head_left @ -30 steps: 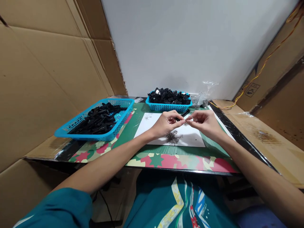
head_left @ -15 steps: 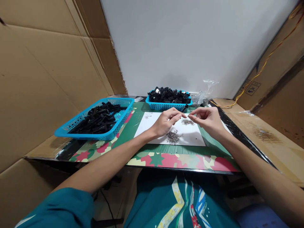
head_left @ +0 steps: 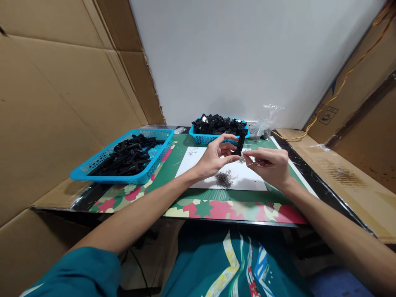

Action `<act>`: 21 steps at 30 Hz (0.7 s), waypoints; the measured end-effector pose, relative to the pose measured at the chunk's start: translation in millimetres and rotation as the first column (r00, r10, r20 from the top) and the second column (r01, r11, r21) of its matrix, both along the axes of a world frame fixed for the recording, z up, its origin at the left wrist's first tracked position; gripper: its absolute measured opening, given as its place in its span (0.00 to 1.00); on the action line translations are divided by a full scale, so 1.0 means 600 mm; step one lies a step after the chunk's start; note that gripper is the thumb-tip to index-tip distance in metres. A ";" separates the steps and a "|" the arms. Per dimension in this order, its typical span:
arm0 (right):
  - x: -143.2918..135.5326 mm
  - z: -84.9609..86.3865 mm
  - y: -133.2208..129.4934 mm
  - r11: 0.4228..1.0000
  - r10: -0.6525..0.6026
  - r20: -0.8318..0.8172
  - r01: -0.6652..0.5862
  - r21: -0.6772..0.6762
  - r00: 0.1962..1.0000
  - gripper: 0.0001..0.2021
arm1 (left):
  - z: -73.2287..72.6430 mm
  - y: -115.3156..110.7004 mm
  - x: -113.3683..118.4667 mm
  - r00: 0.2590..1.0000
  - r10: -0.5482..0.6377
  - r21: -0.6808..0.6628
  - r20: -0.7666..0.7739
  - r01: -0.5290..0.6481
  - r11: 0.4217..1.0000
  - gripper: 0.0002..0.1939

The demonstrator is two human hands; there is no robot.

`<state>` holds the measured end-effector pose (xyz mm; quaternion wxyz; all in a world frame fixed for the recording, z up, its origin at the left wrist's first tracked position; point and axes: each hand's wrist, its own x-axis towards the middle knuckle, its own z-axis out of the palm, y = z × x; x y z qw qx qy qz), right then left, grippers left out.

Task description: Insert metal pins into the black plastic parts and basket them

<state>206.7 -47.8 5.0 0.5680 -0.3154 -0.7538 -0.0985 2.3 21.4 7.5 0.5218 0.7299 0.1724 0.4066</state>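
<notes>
My left hand (head_left: 213, 159) is closed on a slim black plastic part (head_left: 240, 143), held nearly upright between thumb and fingers above the white sheet (head_left: 198, 177). Close beside the part's lower end, my right hand (head_left: 269, 163) is pinched, with a small thin light-coloured piece (head_left: 250, 164) showing at its fingers; its exact kind is too small to tell. Below the hands lies a pile of tiny metal pieces (head_left: 225, 179). A second small pile (head_left: 241, 159) is partly hidden behind the fingers, and a few pieces (head_left: 192, 152) lie at the sheet's far left corner.
A blue basket (head_left: 107, 178) of long black parts stands at the left. Another blue basket (head_left: 206, 139), heaped with black pieces, is at the back by the white wall (head_left: 232, 62). Clear plastic bags (head_left: 262, 128) lie beside it. Cardboard (head_left: 62, 95) encloses both sides.
My left hand has turned, bringing the black part upright into clear view. My right hand has shifted slightly down, its fingers more curled, and the thin piece now shows at them.
</notes>
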 end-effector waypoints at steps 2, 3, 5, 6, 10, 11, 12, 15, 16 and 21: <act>0.000 -0.002 0.000 1.000 -0.006 0.034 0.006 0.011 0.999 0.08 | 0.000 0.001 -0.001 1.000 0.013 0.023 -0.020 -0.012 1.000 0.32; 0.001 -0.003 0.001 1.000 -0.007 0.045 0.007 0.007 0.999 0.08 | 0.000 0.001 -0.001 0.999 0.019 0.034 -0.027 -0.018 0.999 0.32; 0.003 -0.004 0.004 1.000 -0.005 0.063 0.005 -0.002 0.998 0.08 | 0.000 0.002 -0.001 0.999 0.035 0.056 -0.034 -0.033 0.998 0.32; 0.004 -0.005 0.005 1.000 -0.001 0.071 0.002 -0.006 0.998 0.08 | 0.000 0.002 -0.001 0.999 0.041 0.064 -0.035 -0.039 0.997 0.32; 0.004 -0.007 0.007 0.999 0.028 0.076 -0.026 -0.022 0.997 0.08 | -0.002 0.003 -0.002 0.998 0.049 0.078 -0.036 -0.046 0.996 0.32; 0.003 -0.007 0.007 0.999 0.039 0.069 -0.037 -0.030 0.997 0.08 | -0.002 0.004 -0.002 0.998 0.054 0.082 -0.037 -0.050 0.995 0.32; 0.002 -0.006 0.006 0.998 0.050 0.060 -0.048 -0.039 0.997 0.08 | -0.003 0.004 -0.002 0.998 0.059 0.088 -0.038 -0.056 0.995 0.32; 0.002 -0.005 0.004 0.995 0.074 0.031 -0.072 -0.070 0.997 0.07 | -0.005 0.006 -0.002 0.997 0.062 0.094 -0.043 -0.058 0.994 0.32; 0.002 -0.004 0.004 0.994 0.079 0.025 -0.077 -0.080 0.997 0.07 | -0.006 0.006 -0.003 0.997 0.057 0.090 -0.047 -0.053 0.995 0.32; 0.003 -0.002 0.003 0.990 0.086 0.002 -0.085 -0.117 0.996 0.07 | -0.008 0.007 -0.004 0.997 0.049 0.074 -0.058 -0.044 0.996 0.32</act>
